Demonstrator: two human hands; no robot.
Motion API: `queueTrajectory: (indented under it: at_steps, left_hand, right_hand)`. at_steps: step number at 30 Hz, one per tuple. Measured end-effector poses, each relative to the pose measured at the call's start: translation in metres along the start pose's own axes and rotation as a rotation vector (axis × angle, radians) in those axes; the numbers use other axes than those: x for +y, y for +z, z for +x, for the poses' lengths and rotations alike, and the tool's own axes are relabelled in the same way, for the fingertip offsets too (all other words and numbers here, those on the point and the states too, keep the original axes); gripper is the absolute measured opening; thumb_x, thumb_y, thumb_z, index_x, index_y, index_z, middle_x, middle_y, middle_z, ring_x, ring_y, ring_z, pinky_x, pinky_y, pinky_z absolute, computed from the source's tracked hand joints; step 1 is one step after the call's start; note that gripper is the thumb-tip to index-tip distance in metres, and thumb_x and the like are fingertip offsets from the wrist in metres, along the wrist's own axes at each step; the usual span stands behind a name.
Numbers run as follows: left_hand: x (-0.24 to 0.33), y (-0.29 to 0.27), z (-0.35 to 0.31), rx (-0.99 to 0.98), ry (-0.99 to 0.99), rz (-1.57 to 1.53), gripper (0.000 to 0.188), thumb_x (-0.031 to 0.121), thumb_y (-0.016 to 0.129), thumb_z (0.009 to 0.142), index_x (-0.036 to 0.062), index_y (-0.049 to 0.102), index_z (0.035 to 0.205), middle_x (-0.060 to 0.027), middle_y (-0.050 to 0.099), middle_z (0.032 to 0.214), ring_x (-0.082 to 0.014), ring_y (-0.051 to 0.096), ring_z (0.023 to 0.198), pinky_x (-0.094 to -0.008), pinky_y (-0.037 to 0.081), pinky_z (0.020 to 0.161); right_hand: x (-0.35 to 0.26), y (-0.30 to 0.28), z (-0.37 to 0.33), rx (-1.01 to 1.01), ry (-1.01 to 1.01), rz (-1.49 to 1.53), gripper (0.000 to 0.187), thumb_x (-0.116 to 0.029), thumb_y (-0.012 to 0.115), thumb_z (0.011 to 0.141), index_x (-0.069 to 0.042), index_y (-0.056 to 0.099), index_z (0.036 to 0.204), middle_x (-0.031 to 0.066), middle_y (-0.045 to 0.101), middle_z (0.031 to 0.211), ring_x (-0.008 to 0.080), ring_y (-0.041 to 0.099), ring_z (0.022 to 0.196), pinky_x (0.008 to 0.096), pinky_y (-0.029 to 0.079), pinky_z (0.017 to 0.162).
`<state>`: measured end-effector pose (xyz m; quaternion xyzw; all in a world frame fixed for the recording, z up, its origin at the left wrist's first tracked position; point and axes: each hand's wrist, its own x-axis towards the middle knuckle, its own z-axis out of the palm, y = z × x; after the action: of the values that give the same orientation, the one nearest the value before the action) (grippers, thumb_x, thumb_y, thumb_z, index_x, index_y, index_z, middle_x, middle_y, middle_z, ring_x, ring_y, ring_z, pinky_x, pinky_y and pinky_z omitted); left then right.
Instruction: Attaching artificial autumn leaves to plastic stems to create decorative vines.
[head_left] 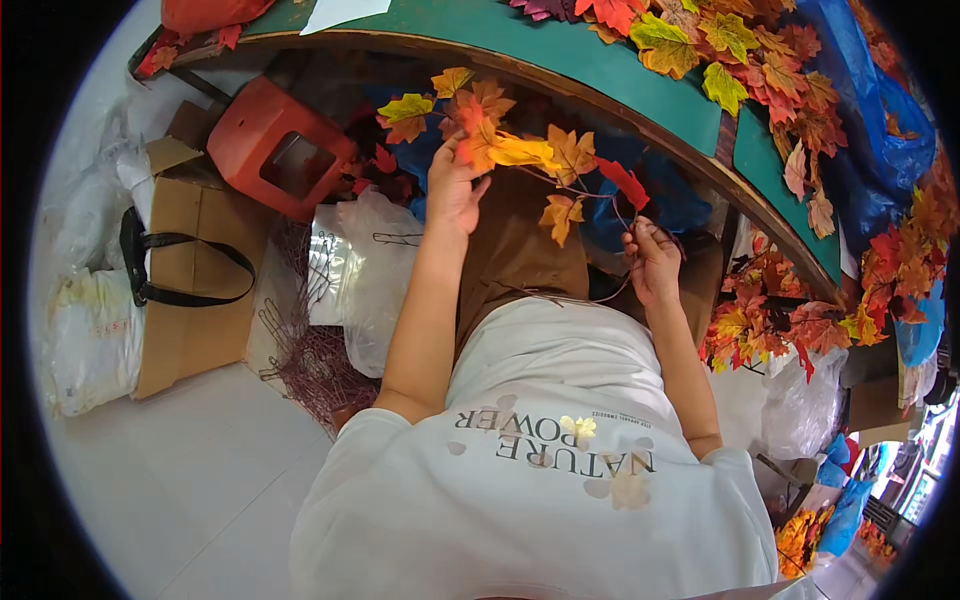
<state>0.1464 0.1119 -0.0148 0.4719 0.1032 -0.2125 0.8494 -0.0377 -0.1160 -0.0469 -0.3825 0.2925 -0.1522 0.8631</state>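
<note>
A green table [560,50] with a brown curved edge runs across the top. On it, right of the table's middle, lies a heap of artificial maple leaves [750,60] in red, orange and yellow-green, and beyond the heap a blue plastic sheet [880,110]. A white sheet of paper [340,12] lies left of the heap, with a red bag [205,12] at the table's far left end. Below the table, the pale floor [190,480] carries a cardboard box [190,290], white bags [90,330] and a red stool [275,150].

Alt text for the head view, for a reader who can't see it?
Seated person's left hand holds a leaf branch of orange and yellow leaves; the right hand pinches its thin stem. More leaves cover the green table ahead; a red stool stands left.
</note>
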Motion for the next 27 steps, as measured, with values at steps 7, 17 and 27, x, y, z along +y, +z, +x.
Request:
queueTrajectory:
  at_steps: [7,17,27]
  left_hand:
    - [0.021,-0.027,0.012,-0.368,-0.200,-0.363,0.035,0.027,0.056,0.084,0.0195,0.050,0.119,-0.0008,0.057,0.113,-0.0183,0.050,0.104,-0.0488,0.035,0.091]
    - [0.017,-0.039,0.024,-0.315,0.181,-0.176,0.018,0.018,0.053,0.092,0.0128,0.054,0.109,0.0011,0.062,0.090,-0.0098,0.058,0.080,-0.0259,0.046,0.074]
    - [0.010,-0.031,0.023,-0.334,0.240,-0.315,0.019,0.016,0.050,0.093,0.0120,0.053,0.111,-0.0023,0.062,0.089,-0.0114,0.058,0.079,-0.0264,0.047,0.072]
  right_hand:
    - [-0.003,0.009,-0.004,0.037,-0.331,-0.243,0.014,-0.005,0.058,0.087,0.003,0.057,0.099,0.0057,0.059,0.085,0.0126,0.058,0.068,0.0197,0.043,0.056]
    - [-0.001,0.015,-0.008,0.018,-0.301,-0.225,0.012,-0.005,0.058,0.088,0.002,0.058,0.098,0.0051,0.059,0.084,0.0119,0.059,0.068,0.0195,0.043,0.057]
    - [0.002,0.011,-0.007,0.006,-0.248,-0.201,0.015,-0.005,0.058,0.088,0.004,0.057,0.099,0.0067,0.059,0.086,0.0138,0.059,0.069,0.0196,0.045,0.057]
